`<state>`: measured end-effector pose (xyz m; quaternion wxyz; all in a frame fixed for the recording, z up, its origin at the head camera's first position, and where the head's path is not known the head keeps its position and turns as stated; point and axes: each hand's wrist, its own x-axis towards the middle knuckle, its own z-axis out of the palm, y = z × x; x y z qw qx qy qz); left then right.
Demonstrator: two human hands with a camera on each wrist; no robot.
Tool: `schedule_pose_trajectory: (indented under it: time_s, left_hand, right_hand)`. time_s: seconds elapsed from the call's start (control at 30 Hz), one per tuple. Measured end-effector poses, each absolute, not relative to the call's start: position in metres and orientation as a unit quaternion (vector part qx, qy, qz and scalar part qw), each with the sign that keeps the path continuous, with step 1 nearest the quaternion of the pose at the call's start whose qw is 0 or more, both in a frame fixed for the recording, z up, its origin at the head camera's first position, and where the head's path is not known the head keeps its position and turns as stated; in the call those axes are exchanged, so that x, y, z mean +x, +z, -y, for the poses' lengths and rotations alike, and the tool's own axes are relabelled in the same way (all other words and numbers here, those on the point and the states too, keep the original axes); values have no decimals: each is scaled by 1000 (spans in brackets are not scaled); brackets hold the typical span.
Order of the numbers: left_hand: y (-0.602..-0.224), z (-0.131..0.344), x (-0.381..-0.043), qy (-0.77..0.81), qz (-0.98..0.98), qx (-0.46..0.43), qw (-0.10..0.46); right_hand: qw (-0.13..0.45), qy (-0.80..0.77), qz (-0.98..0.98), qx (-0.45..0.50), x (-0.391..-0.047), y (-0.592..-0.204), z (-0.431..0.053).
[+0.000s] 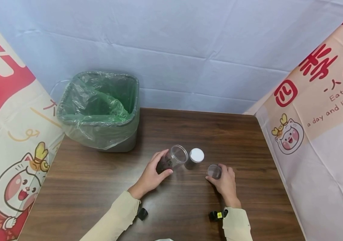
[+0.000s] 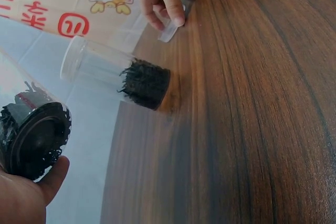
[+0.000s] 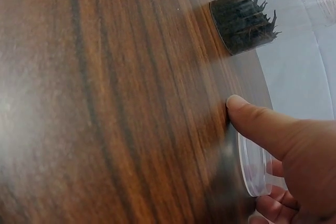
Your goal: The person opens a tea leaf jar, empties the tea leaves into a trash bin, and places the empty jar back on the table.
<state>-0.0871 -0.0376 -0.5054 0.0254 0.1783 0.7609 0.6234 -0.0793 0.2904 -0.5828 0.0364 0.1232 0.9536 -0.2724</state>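
Note:
My left hand (image 1: 151,175) grips a clear plastic jar (image 1: 176,159), its round mouth uncovered and tilted toward the right. Dark shreds lie at its bottom; in the left wrist view its dark base (image 2: 39,140) is raised off the table. Just right of it, a second clear jar (image 2: 146,84) stands upright with a white top (image 1: 197,155) and dark dried shreds (image 3: 244,23) in its lower part. Farther right, my right hand (image 1: 226,181) holds a clear round lid (image 1: 214,171) by its rim, low at the tabletop, thumb on the near side and fingers around the other.
At the back left of the brown wooden table (image 1: 99,187) stands a bin (image 1: 120,144) lined with a green translucent bag (image 1: 99,117). A pale cloth wall (image 1: 189,67) closes off the back, and printed cloths hang at both sides. A white edge (image 1: 163,239) shows at the bottom.

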Motion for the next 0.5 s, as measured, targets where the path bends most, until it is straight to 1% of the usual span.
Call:
schedule_pose_trajectory:
  time_s: [0.5]
  left_hand:
    - [-506, 38, -87, 625, -760, 179, 24]
  right_hand:
    - [27, -269, -957, 109, -78, -586, -292]
